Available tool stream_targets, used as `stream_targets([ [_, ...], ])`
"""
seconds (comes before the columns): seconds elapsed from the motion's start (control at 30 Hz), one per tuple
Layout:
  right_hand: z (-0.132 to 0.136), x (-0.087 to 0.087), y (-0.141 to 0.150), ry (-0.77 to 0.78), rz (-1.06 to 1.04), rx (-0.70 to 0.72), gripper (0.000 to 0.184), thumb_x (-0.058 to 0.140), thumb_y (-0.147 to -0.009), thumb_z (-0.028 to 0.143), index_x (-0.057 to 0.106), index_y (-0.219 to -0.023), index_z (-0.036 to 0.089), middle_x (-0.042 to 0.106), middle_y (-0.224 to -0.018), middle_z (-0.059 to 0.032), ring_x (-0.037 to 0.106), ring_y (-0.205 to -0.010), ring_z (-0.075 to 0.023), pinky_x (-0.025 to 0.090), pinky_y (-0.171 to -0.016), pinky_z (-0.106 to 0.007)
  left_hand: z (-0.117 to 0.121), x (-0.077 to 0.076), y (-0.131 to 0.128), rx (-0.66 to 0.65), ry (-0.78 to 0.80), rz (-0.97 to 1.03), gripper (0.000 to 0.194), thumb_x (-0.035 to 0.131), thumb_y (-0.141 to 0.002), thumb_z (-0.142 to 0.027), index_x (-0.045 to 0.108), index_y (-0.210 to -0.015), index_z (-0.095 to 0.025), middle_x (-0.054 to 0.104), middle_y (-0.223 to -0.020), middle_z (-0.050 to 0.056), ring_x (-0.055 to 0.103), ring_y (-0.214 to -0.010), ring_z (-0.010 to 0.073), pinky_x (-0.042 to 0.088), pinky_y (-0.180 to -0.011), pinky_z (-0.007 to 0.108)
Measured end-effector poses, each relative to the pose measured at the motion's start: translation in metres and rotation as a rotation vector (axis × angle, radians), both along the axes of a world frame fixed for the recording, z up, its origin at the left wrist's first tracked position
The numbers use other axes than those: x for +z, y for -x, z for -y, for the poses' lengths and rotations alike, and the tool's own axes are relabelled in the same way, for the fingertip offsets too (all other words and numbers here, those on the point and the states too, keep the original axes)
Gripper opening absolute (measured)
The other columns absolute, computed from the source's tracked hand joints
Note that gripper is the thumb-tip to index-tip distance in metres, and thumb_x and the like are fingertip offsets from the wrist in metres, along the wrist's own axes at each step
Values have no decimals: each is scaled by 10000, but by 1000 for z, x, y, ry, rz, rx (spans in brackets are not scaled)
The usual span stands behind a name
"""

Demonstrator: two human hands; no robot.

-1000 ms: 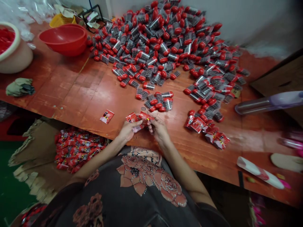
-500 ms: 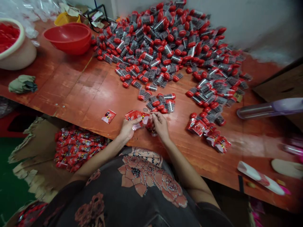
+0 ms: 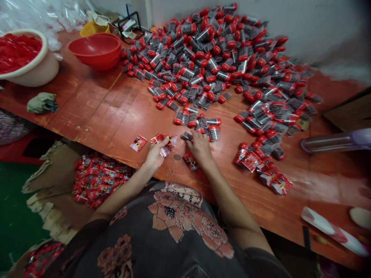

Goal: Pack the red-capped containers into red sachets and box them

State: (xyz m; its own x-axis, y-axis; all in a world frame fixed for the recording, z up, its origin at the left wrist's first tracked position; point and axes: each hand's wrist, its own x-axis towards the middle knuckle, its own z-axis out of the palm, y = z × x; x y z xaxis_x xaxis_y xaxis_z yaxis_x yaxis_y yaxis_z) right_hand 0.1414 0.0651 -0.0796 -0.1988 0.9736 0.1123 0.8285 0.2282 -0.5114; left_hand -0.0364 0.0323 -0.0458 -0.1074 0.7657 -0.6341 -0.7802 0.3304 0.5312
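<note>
While a mound of red-capped clear plastic tubes (image 3: 203, 58) spreads across the orange-red wooden bench (image 3: 95, 116), a torn cardboard box (image 3: 55, 181) full of red foil sachets sits below its edge. The left hand (image 3: 155, 154) has its grip clamped on crumpled red foil packets (image 3: 164, 139), with a lone red packet (image 3: 138, 143) just beside them. The right hand (image 3: 199, 148) touches a small dark tube (image 3: 187, 136); whether that grip is closed, I cannot tell. Another red packet (image 3: 190, 161) lies just below it.
</note>
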Motion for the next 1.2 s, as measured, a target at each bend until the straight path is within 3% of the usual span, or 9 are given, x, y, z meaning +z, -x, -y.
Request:
stream_targets([
  [0.13, 19, 21, -8, 167, -459, -145, 636, 568, -834, 278, 389, -1443, 252, 658, -1075, -90, 621, -885, -249, 502, -826, -432, -1, 2, 1, -34, 38, 32, 123, 763, -691, -82, 660, -736, -132, 708, -710, 12, 650, -613, 106, 534, -631, 240],
  [0.3, 44, 48, 1, 236, -931, -221, 596, 554, -845, 357, 386, -1416, 318, 641, -1038, -43, 646, -871, -188, 560, -776, -362, 3, 1, -6, -86, 8, 29, 141, 783, -672, -98, 670, -743, -143, 708, -724, 19, 655, -624, 118, 538, -667, 261],
  [0.57, 52, 54, 14, 206, -1044, -279, 526, 610, -829, 351, 442, -1325, 302, 640, -1013, -44, 651, -901, -193, 565, -844, -392, 12, 4, -16, -153, -120, -71, 260, 863, -578, -196, 702, -773, -137, 735, -764, 31, 679, -660, 169, 551, -666, 308],
  [0.83, 56, 56, 16, 249, -1054, -314, 422, 659, -786, 346, 474, -1158, 279, 625, -1030, -51, 654, -910, -207, 577, -794, -375, 17, 20, -19, -151, -217, -221, 273, 885, -558, -287, 716, -734, -163, 739, -723, 29, 678, -622, 171, 559, -607, 292],
  [1.2, 59, 50, 23, 201, -1245, -384, 377, 780, -689, 297, 474, -906, 268, 589, -878, 23, 634, -746, -132, 577, -696, -294, 7, 26, -3, -287, -303, -464, 292, 880, -557, -324, 706, -716, -152, 684, -665, -3, 578, -527, 103, 479, -496, 229],
])
